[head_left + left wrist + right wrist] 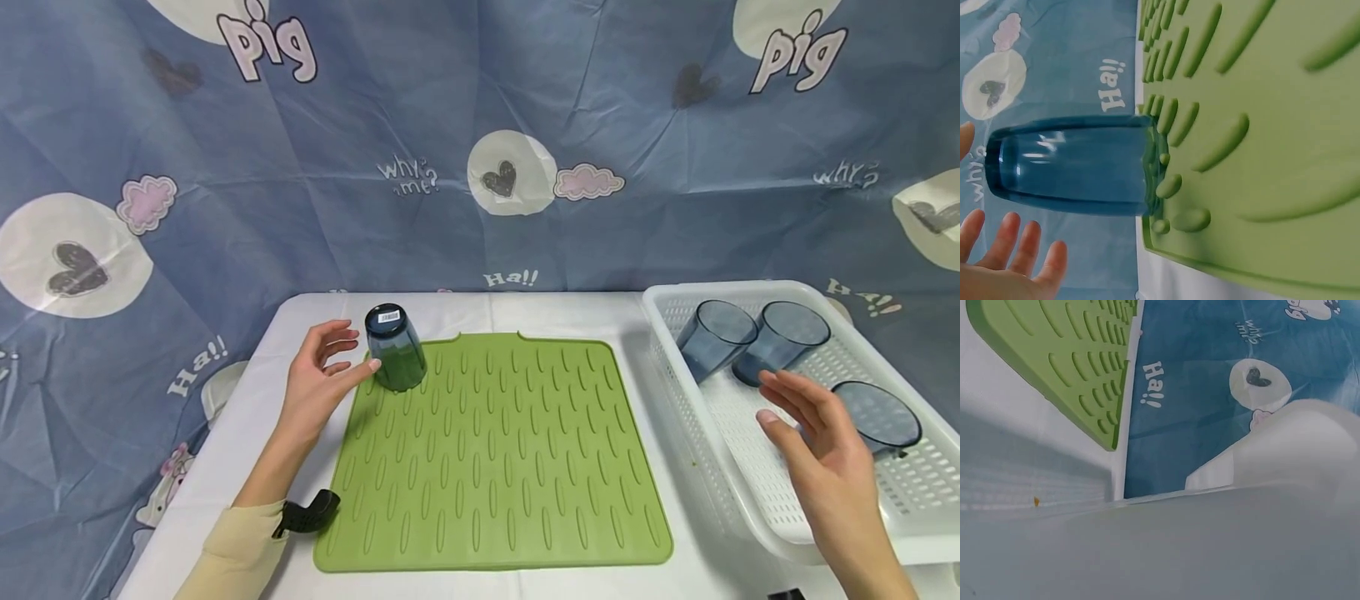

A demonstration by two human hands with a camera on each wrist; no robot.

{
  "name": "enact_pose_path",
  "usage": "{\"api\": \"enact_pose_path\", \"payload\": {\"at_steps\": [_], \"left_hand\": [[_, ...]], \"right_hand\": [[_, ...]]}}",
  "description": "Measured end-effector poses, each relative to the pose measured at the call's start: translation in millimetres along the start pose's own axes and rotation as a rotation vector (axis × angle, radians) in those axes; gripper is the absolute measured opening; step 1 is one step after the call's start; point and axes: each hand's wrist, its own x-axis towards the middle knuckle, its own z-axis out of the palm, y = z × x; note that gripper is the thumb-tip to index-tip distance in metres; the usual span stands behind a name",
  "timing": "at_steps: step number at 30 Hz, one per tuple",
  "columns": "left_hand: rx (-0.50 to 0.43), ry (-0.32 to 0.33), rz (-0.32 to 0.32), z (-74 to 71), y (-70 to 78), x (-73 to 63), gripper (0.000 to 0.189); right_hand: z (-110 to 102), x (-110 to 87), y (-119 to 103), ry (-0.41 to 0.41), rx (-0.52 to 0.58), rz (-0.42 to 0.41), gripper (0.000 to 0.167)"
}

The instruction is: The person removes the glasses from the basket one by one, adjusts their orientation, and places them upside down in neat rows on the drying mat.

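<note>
Left hand [318, 379] is hovering open beside the upside-down blue cup [394, 348], fingers spread, thumb tip at the cup's side, not gripping; the cup is standing at the far-left corner of the green mat [495, 467]. Right hand [813, 437] is hanging open with loose fingers over the white basket [757, 500], holding nothing, near three more blue cups [780, 340] lying inside.

Blue translucent cup [395, 348]: inverted, barcode sticker on base, standing at far-left corner of green ridged mat [495, 467]. Three more cups [780, 340], apparently identical, tipped in white basket [757, 492].
</note>
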Motion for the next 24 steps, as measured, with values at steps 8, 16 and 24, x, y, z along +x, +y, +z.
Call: {"api": "enact_pose_path", "payload": {"at_steps": [8, 16, 24], "left_hand": [[-0.037, -0.066, 0.033, 6.4, 11.4, -16.3, 0.06], [-0.076, -0.136, 0.086, 19.5, 19.6, -25.3, 0.06], [-0.091, -0.221, 0.121, 39.5, 28.2, -25.8, 0.061]], "right_hand": [[0.5, -0.6, -2.8, 0.008, -0.008, 0.001, 0.048], [-0.1, -1.2, -3.7, 0.023, -0.015, -0.001, 0.048], [-4.0, -2.5, -4.0, 0.021, -0.008, -0.013, 0.049]]}}
